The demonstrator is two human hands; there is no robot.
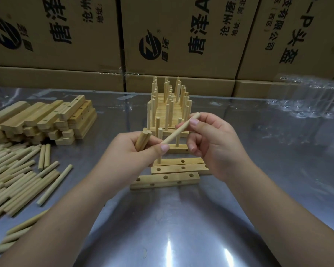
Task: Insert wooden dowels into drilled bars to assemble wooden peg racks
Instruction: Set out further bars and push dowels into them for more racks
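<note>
My left hand (131,153) grips a small bundle of dowels (142,140) in its palm. One slanted dowel (178,131) spans both hands: my left thumb and forefinger pinch its lower end, and my right hand (210,143) pinches its upper part. Below the hands lie three drilled bars side by side; the nearest bar (164,180) has empty holes. One dowel (159,151) stands upright in the left hole of the farthest of the three. Behind them another bar (178,149) holds upright dowels.
Finished peg racks (168,105) stand in a row at the back centre. A stack of drilled bars (46,120) lies at the left, with a heap of loose dowels (15,170) in front of it. Cardboard boxes (177,35) wall the back. Clear plastic wrap (307,97) sits at the right.
</note>
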